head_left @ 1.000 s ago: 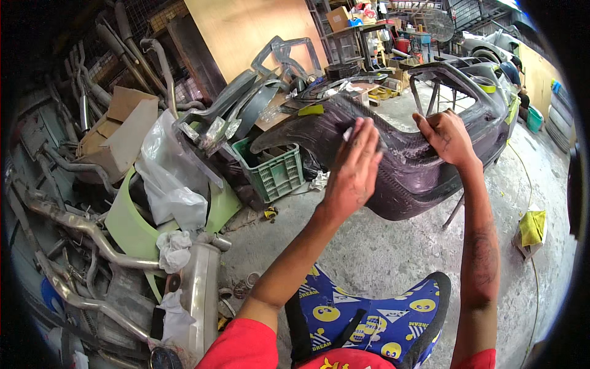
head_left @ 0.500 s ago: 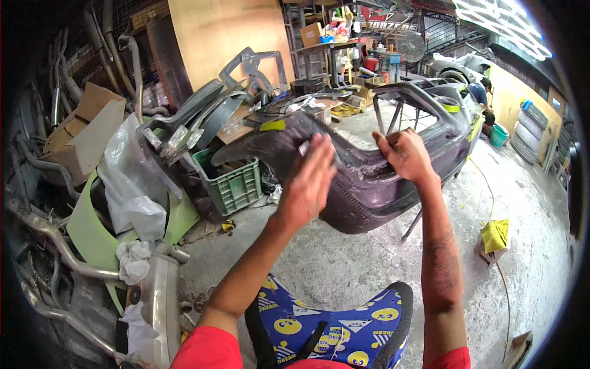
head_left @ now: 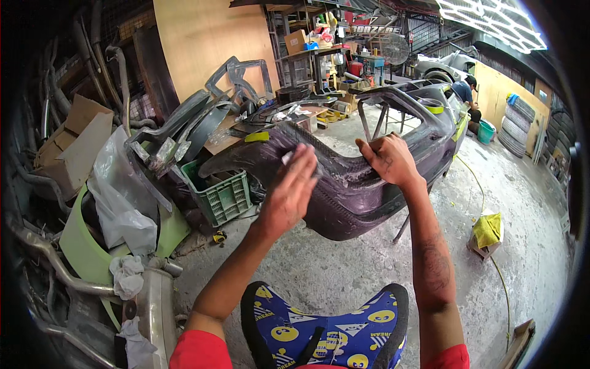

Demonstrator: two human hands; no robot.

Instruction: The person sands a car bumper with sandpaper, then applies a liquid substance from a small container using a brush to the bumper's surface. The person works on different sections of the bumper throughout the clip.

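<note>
My left hand rests with extended fingers together on a small pale pad, mostly hidden beneath them, against the dark purplish car body panel. The panel has a scuffed, curved surface and a strip of yellow tape on its upper left part. My right hand is closed over the panel's upper edge, to the right of my left hand. A blue padded piece with a cartoon pattern lies below my arms.
Exhaust pipes, a pale green panel and a green crate crowd the left. A yellow cloth tops a box on the floor at right. A crouched person, green bucket and stacked tyres are farther back.
The whole scene has shifted left in the picture and more ceiling shows, as the camera turns. My left hand moves slightly over the panel; my right hand stays gripping its edge.
</note>
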